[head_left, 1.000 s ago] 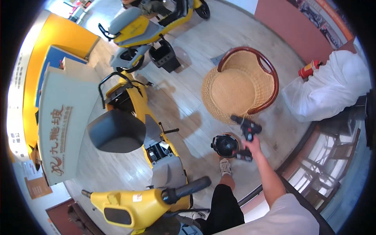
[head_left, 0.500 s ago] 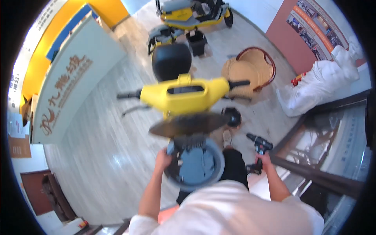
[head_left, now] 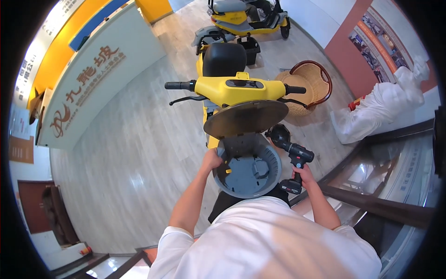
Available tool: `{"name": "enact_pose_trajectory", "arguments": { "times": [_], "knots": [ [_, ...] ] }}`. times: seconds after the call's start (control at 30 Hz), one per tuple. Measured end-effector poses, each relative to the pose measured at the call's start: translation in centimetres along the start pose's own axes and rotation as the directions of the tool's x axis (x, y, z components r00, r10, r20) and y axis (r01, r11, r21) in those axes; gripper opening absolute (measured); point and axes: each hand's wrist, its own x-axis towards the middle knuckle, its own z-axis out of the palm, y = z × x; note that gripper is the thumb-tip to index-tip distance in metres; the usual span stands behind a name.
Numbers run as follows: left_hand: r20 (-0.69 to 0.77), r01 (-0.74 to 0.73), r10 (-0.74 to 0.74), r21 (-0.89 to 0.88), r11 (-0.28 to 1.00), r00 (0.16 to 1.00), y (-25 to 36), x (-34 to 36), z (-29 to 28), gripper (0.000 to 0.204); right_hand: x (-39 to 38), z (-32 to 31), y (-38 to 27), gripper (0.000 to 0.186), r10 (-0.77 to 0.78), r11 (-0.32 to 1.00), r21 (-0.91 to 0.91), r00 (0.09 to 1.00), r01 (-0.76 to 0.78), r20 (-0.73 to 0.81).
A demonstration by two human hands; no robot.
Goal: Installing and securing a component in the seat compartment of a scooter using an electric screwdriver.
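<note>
In front of me stands a yellow electric scooter (head_left: 223, 93), its handlebar turned across my view. On its near end sits a round grey storage basket (head_left: 246, 183) with its dark oval lid (head_left: 246, 118) raised toward the handlebar. My left hand (head_left: 212, 159) is closed on the basket's left rim, fingertips partly hidden. Fittings and a small yellow piece (head_left: 228, 171) show inside the basket. Wrapped round the handle of a black cordless drill (head_left: 298, 156), my right hand (head_left: 304, 176) is just right of the basket. The drill's chuck points away, near the round black headlight (head_left: 279, 134).
A wicker chair (head_left: 302, 88) with a dark wooden rim stands beyond the scooter on the right. Behind are another yellow scooter (head_left: 237, 18) and a black bin (head_left: 251, 49). A white counter (head_left: 107, 74) is at left, a white statue (head_left: 381, 102) and glass case (head_left: 362, 172) at right.
My right hand has brought the drill up and closer to the basket. The left hand still holds the rim. My view has shifted, so the scooter and basket appear farther right.
</note>
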Motion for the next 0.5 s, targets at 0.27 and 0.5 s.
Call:
{"name": "enact_pose_trajectory", "arguments": {
  "times": [0.27,0.5],
  "knots": [
    [0.136,0.052,-0.065,0.1,0.994,0.989,0.3,0.1,0.6,0.038,1.7,0.6,-0.9,0.031,0.067,0.995,0.056,0.971,-0.082,0.229],
    [0.072,0.03,-0.036,0.092,0.995,0.997,1.1,-0.2,0.7,0.042,1.8,2.2,-3.4,0.039,0.154,0.983,-0.143,0.934,-0.112,0.323]
  ]
}}
